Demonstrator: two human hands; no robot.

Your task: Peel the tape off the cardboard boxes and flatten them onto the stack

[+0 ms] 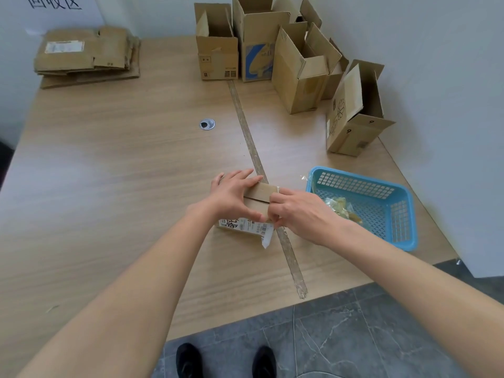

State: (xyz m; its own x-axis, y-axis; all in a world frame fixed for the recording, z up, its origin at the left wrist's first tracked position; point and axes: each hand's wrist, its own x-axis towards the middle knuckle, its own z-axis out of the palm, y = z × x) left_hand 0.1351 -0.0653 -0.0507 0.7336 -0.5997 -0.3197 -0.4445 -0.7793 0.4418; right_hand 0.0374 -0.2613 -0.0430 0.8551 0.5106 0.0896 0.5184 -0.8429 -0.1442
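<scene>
A small closed cardboard box with a white shipping label on its near side sits on the wooden table, on the centre seam. My left hand lies over the box's top and left side, fingers spread and thumb pressed on its near face. My right hand pinches clear tape at the box's right edge. A stack of flattened cardboard lies at the far left corner.
Several open upright boxes stand at the back right, one more nearer the right edge. A blue plastic basket holding crumpled tape sits right of my hands. A cable grommet is mid-table. My shoes show on the grey floor.
</scene>
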